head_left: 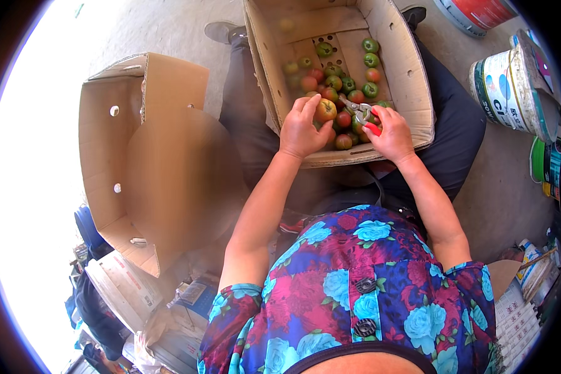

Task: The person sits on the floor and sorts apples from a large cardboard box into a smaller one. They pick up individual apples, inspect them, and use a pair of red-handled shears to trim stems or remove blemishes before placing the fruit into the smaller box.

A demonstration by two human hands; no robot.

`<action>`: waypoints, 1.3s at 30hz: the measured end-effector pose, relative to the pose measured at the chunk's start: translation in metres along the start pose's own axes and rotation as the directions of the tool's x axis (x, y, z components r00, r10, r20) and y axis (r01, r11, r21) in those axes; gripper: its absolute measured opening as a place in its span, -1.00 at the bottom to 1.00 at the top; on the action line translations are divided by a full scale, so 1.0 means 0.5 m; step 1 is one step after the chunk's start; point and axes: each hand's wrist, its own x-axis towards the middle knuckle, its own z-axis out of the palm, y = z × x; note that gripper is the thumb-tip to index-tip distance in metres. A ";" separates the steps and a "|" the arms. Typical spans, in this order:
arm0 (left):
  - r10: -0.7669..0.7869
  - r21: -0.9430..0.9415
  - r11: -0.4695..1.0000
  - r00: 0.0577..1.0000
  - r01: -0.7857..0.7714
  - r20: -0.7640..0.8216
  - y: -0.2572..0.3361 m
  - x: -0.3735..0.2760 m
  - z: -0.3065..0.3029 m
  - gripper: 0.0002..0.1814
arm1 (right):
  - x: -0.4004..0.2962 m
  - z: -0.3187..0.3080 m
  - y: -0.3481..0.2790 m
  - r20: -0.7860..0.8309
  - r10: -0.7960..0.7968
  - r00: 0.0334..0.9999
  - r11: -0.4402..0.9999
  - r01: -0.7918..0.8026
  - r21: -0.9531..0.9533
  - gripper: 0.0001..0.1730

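Between my legs stands an open cardboard box (402,70) with many green and reddish tomatoes on its bottom. My left hand (304,128) holds a yellow-orange tomato (326,110) between thumb and fingers, above the pile near the box's front wall. In my right hand (392,135) is a pair of pruning shears (357,107) with red handles, and the metal blades point left towards that tomato. Several tomatoes, such as a green one (370,89), lie in a row along the right side of the box. The palm side of both hands is hidden.
Left of me a second cardboard box (107,154) is partly hidden by a blurred patch. Buckets stand on the floor at the right, a white one (500,91) and a red one (481,14). A white bucket (121,290) and bags lie at the lower left.
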 end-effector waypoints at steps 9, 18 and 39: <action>0.106 0.134 0.989 0.937 -0.064 -0.333 0.106 -0.062 -0.264 -0.32 | -0.003 0.006 0.005 -0.049 0.039 0.998 0.997 -0.036 0.067 -0.43; -0.019 0.504 0.740 0.763 0.445 -0.646 0.106 -0.161 -0.595 -0.59 | -0.008 0.003 0.011 -0.082 0.021 0.996 0.998 -0.015 0.069 -0.43; -0.623 -0.002 0.658 0.544 0.753 -0.561 0.037 -0.218 -0.616 -0.57 | -0.005 -0.001 0.010 -0.035 0.064 0.997 0.993 -0.060 0.099 -0.42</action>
